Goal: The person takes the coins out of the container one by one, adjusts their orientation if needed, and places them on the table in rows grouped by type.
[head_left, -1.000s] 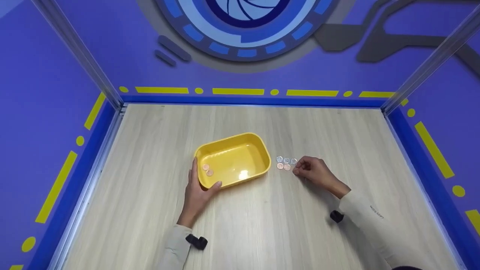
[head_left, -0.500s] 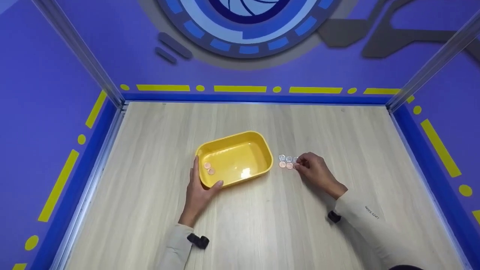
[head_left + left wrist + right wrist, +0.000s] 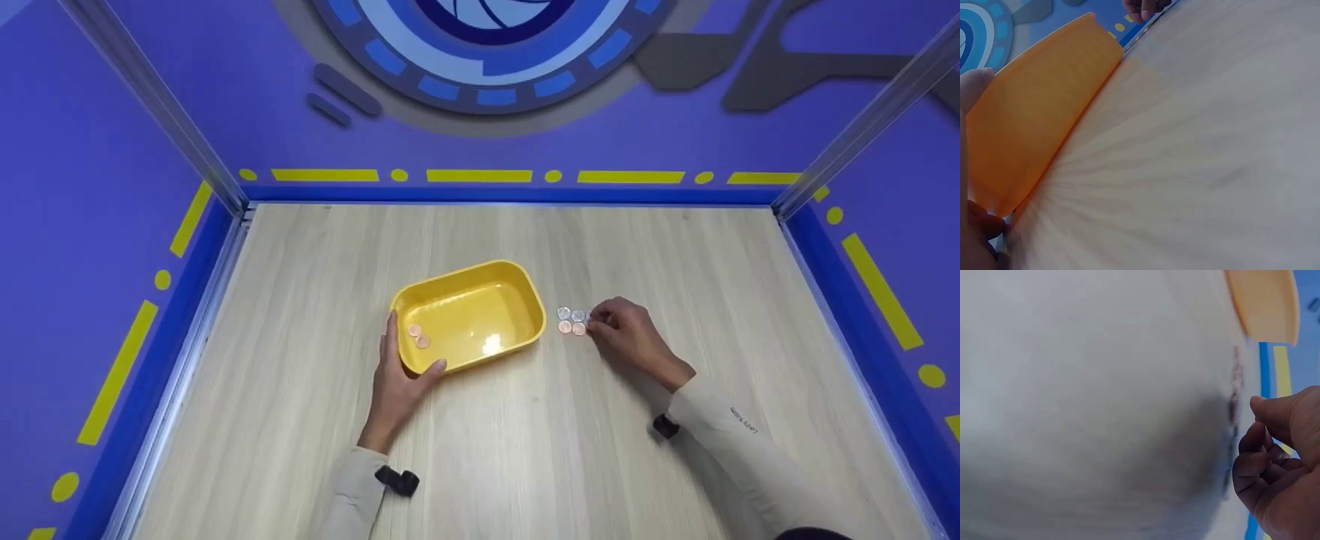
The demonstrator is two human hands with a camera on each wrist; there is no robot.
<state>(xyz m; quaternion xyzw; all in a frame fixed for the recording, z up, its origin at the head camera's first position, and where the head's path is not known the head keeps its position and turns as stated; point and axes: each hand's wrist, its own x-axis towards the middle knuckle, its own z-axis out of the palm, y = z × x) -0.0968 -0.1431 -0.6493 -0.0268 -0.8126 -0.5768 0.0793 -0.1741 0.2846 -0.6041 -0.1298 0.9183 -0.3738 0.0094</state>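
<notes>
In the head view my left hand [image 3: 394, 397] grips the near-left corner of a yellow plastic tub [image 3: 529, 289], thumb at the near rim and fingers along the left side. Two copper coins [image 3: 423, 342] lie inside at its left end. To the tub's right, silver coins [image 3: 565, 313] and copper coins [image 3: 565, 327] sit in two short rows. Over the right end of these rows is my right hand [image 3: 634, 337], fingers curled and partly covering the coins there. In the right wrist view its thumb [image 3: 1275, 410] is close to the index fingertip; I cannot tell whether a coin is between them.
A pale wood tabletop [image 3: 480, 465] carries everything. Blue-purple panels [image 3: 480, 154] with yellow markings rise at the back and both sides, with metal posts [image 3: 862, 124] at the corners. Black camera mounts [image 3: 397, 481] sit at both wrists.
My right hand has shifted slightly left and away from me, over the right end of the coin rows, now hiding more of the coins there. My left hand and the tub stay put.
</notes>
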